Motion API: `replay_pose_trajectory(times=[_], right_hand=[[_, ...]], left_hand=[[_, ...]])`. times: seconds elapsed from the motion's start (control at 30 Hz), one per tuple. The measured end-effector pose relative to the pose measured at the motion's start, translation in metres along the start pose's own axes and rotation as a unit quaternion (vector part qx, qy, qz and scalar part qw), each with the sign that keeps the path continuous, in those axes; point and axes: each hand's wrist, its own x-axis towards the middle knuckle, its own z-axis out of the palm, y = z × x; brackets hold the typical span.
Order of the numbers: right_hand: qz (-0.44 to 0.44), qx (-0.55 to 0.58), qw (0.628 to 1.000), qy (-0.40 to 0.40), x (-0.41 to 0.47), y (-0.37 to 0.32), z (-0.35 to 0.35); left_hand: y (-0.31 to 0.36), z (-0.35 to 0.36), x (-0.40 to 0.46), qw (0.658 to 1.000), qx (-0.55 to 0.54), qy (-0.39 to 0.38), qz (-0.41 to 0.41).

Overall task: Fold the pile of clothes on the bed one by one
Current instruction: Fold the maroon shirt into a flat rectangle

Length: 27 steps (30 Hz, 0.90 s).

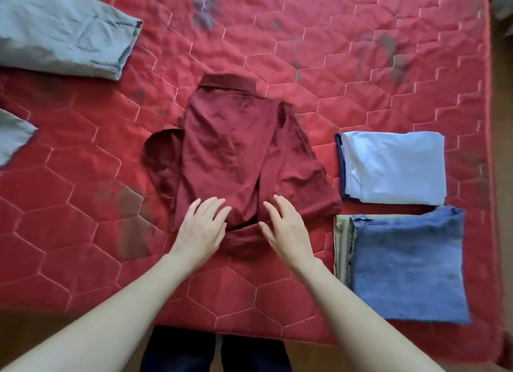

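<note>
**Fingers flat over maroon shirt, lower centre of frame**

Fingers (219, 209) of your left hand (204, 227) are straight and slightly spread, lying on the near hem of the maroon shirt (230, 149); nothing is pinched or gripped.

Upper left of frame: grey trousers (63, 30) lie unfolded on the red quilted bedcover (333, 52), one leg end pointing toward centre. A second piece of grey cloth (14, 135) shows at the left edge, mid-height; whether it belongs to the same garment, you cannot tell.

Centre: the maroon shirt lies face down, collar toward the top of the frame. Its sides are folded inward; a sleeve bulges out on the left side, another fold lies along the right. A small flap of the hem sticks out toward you between your two wrists.

Right of centre: your right hand (288, 224) is also relaxed, fingers extended and splayed, over the shirt's lower right part. Whether the palm presses the cloth or hovers just above, you cannot tell.

Right of frame, mid-height: a folded light blue garment (394, 166) with a dark navy edge, just beside the shirt. Below it, lower right: a folded blue garment (408, 266) lying on a folded pale green garment (342, 246), of which only the left strip shows.

Bottom centre: your dark trouser legs (216, 352) at the bed's near edge.
</note>
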Motion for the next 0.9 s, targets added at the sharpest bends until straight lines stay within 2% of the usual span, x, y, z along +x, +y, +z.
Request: replay_pose_trajectory(times=[0.13,0.27,0.47,0.63,0.8,0.9], right_hand=[[0.046,-0.015,0.999,0.002,0.076,0.008,-0.008],[0.07,-0.031,0.997,0.017,0.163,0.015,-0.02],[0.101,-0.091,0.99,-0.027,0.281,0.023,-0.032],[0.114,0.013,0.993,-0.032,0.336,0.009,-0.029],[0.099,0.011,0.99,-0.098,0.363,0.002,-0.027],[0.098,0.015,0.987,-0.123,0.363,0.004,-0.041]], left_hand=[[-0.036,-0.011,0.082,1.0,0.021,0.01,0.021],[-0.076,-0.019,0.175,0.998,0.058,-0.011,0.022],[-0.123,-0.017,0.279,0.996,0.082,-0.021,-0.013],[-0.15,-0.015,0.32,0.995,-0.003,-0.063,-0.076],[-0.181,-0.022,0.324,0.989,-0.091,-0.106,-0.048],[-0.199,-0.039,0.314,0.978,-0.147,-0.134,-0.062]])
